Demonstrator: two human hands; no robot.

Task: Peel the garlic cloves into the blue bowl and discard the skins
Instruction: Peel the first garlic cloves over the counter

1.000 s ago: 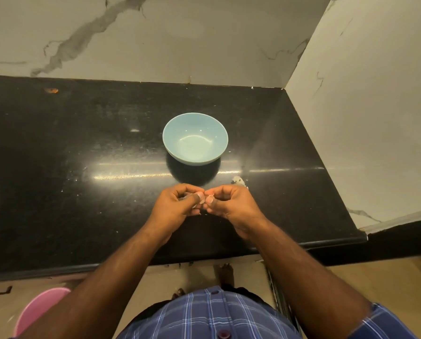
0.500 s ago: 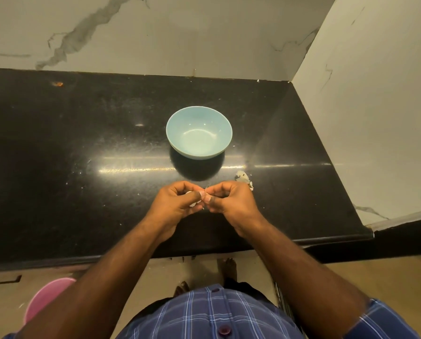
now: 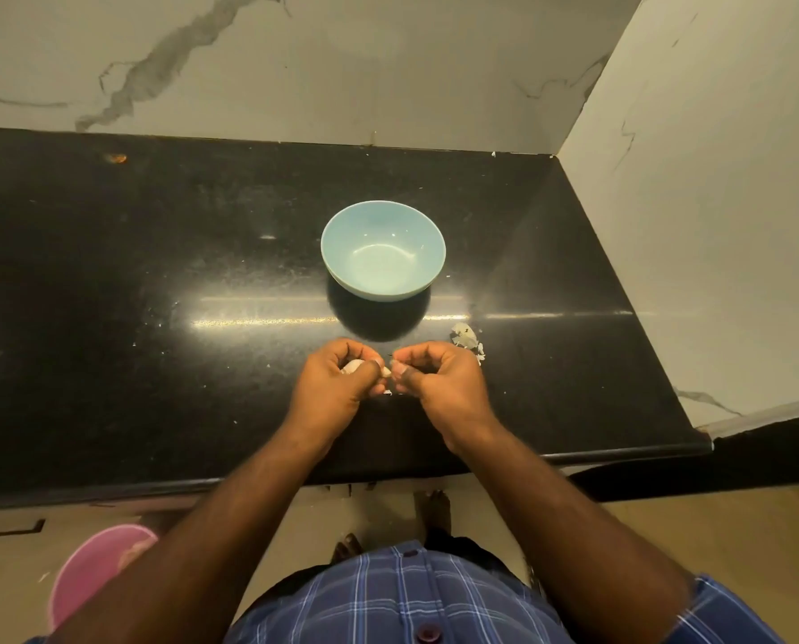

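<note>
Black worktop (image 3: 156,318), head view: blue bowl (image 3: 383,251) is empty, straight beyond both hands.
Left hand (image 3: 337,388): fingers curled round garlic (image 3: 355,366).
Right hand (image 3: 439,383): pinches a bit of skin, touching the left.
Skins (image 3: 466,339): just beside right hand.
Nearer to bowl: about equal.

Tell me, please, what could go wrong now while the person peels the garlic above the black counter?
1. The left hand holds the garlic short of the blue bowl, so a slipped clove would probably land on the counter.
2. Loose skins already lie beside the right hand; more may scatter and be forgotten.
3. The pink bin stands on the floor to the left, so discarded skins may miss it.
</note>
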